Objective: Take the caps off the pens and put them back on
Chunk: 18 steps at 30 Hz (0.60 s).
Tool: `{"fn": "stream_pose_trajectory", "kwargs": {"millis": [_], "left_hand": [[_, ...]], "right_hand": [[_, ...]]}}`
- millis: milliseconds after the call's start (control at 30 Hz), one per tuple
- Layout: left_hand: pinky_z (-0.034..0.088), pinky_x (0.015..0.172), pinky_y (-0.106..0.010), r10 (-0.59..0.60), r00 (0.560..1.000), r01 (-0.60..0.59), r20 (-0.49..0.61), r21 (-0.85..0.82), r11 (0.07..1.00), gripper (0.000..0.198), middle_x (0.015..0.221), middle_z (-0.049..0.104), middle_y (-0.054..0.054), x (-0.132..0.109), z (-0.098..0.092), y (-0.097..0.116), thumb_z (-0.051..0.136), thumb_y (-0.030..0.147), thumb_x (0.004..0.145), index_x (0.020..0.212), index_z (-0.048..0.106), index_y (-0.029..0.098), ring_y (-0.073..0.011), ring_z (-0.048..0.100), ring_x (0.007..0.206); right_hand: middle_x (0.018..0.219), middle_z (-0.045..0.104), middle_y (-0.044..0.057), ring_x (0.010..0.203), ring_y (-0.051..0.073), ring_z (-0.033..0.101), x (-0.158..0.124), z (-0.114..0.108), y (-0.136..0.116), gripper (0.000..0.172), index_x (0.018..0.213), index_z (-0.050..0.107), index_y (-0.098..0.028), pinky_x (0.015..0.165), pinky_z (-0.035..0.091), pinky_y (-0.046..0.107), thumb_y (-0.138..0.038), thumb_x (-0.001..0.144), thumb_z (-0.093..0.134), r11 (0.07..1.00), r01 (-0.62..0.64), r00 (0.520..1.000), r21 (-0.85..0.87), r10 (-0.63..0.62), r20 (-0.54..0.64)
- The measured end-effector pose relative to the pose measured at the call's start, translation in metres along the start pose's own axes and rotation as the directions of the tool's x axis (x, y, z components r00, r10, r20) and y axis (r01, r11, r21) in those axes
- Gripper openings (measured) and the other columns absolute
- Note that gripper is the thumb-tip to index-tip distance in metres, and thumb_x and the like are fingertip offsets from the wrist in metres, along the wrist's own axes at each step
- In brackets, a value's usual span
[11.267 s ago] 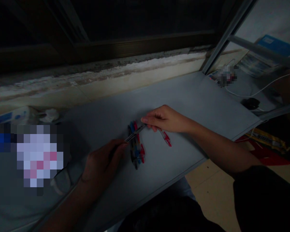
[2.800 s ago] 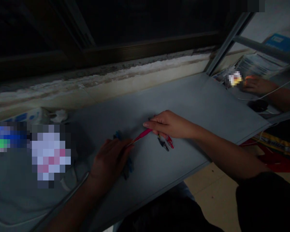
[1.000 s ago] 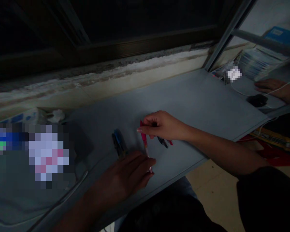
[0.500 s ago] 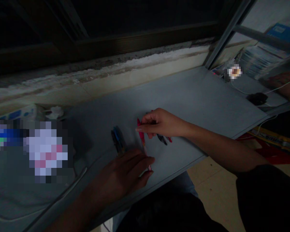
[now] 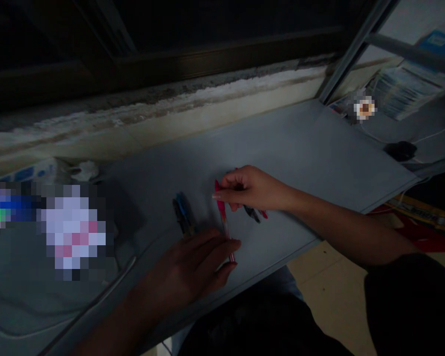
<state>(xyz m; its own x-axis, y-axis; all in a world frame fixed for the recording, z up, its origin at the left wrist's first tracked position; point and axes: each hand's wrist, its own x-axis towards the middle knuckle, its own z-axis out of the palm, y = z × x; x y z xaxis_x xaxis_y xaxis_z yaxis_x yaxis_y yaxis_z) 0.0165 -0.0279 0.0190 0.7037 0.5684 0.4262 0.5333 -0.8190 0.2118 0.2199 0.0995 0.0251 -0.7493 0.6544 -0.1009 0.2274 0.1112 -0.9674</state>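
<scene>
My right hand point(image 5: 249, 189) pinches the upper end of a red pen point(image 5: 221, 213), which lies across the grey board point(image 5: 300, 141). My left hand point(image 5: 191, 264) lies flat, its extended fingers over the pen's lower barrel. The pen's tip shows just past those fingers. A small bunch of blue and dark pens point(image 5: 183, 215) lies to the left of the red pen, close to my left fingertips. Under my right palm, a dark pen with a red end point(image 5: 254, 213) is partly hidden.
Behind the board runs a stained window sill point(image 5: 170, 99) under a dark frame. A white bag point(image 5: 40, 173) stands at the far left. At the right, a metal strip point(image 5: 344, 54) borders a glass pane, with papers, a white cable and a black object point(image 5: 400, 151) beyond.
Since the earliest frame, the bunched pens have been spread into separate groups, and the red pen now lies between my hands. Over the last second, only the view has shifted slightly.
</scene>
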Motion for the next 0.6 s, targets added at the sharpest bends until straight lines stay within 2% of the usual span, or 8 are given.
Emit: {"fn": "stream_pose_trajectory", "kwargs": {"millis": [233,367,600], "left_hand": [[0.064,0.077,-0.028,-0.017,1.000,0.017,0.003,0.000,1.000,0.019,0.099,0.077,-0.007,-0.0011,0.0003,-0.0026,0.048,0.022,0.106,0.118,0.062,0.016,-0.0185,0.076,0.092],[0.063,0.078,-0.027,-0.017,1.000,0.017,0.013,-0.023,1.000,0.016,0.097,0.077,-0.005,-0.0002,0.0000,-0.0017,0.050,0.015,0.105,0.115,0.062,0.016,-0.0174,0.075,0.091],[0.063,0.081,-0.028,-0.021,1.000,0.022,0.013,-0.034,0.999,0.017,0.097,0.076,-0.004,-0.0024,0.0019,-0.0015,0.053,0.016,0.104,0.117,0.064,0.018,-0.0175,0.075,0.092]], "right_hand": [[0.061,0.060,-0.003,0.057,0.008,0.053,0.0012,0.0000,0.0023,0.042,0.075,0.060,-0.016,0.057,0.039,0.023,-0.052,0.093,0.070,1.000,-0.012,1.000,-0.017,0.012,-0.003],[0.062,0.061,-0.003,0.057,0.008,0.051,-0.0003,-0.0010,0.0008,0.042,0.074,0.061,-0.016,0.056,0.037,0.023,-0.052,0.094,0.068,0.999,0.003,1.000,-0.052,-0.004,-0.014],[0.061,0.058,-0.004,0.057,0.008,0.052,-0.0007,0.0003,-0.0015,0.045,0.073,0.057,-0.017,0.056,0.037,0.023,-0.055,0.092,0.069,1.000,0.004,1.000,0.026,-0.004,-0.003]]}}
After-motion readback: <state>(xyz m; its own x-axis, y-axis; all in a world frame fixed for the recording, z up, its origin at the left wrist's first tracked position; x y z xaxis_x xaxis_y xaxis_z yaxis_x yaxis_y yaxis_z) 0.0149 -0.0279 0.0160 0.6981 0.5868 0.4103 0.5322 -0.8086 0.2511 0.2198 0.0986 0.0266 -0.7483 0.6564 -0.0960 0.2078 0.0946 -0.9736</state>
